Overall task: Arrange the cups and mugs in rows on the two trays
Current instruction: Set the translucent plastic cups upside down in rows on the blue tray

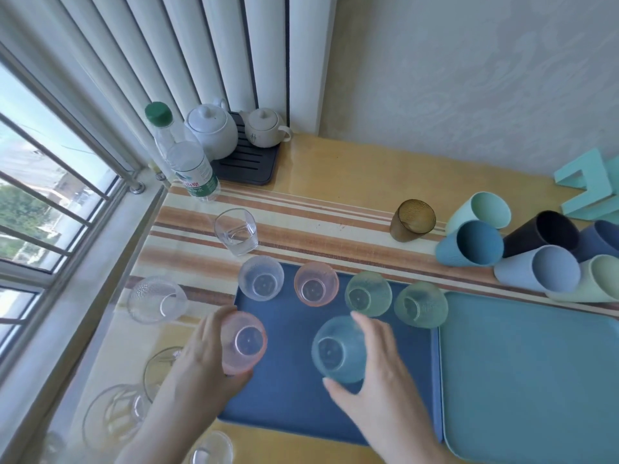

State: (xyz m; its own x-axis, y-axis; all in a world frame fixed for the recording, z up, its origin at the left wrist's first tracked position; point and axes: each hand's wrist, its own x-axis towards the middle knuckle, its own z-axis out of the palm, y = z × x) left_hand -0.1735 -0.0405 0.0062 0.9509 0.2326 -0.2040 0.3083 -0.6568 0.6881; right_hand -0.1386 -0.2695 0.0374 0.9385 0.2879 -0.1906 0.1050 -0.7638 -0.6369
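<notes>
A dark blue tray (288, 396) lies in front of me, with a light teal tray (536, 380) to its right. Along the blue tray's far edge stand a clear cup (261, 277), a pink cup (316, 284) and two green cups (368, 294) (421, 304). My left hand (201, 360) grips another pink cup (244, 343) over the tray's left edge. My right hand (371, 366) grips a light blue cup (338, 349) over the tray's middle.
Several opaque cups (475, 246) and an amber glass (412, 220) stand at the back right. Clear glasses (236, 231) (156, 299) and more glassware sit left of the tray by the window. A water bottle (187, 162) and two teapots (211, 127) fill the far corner.
</notes>
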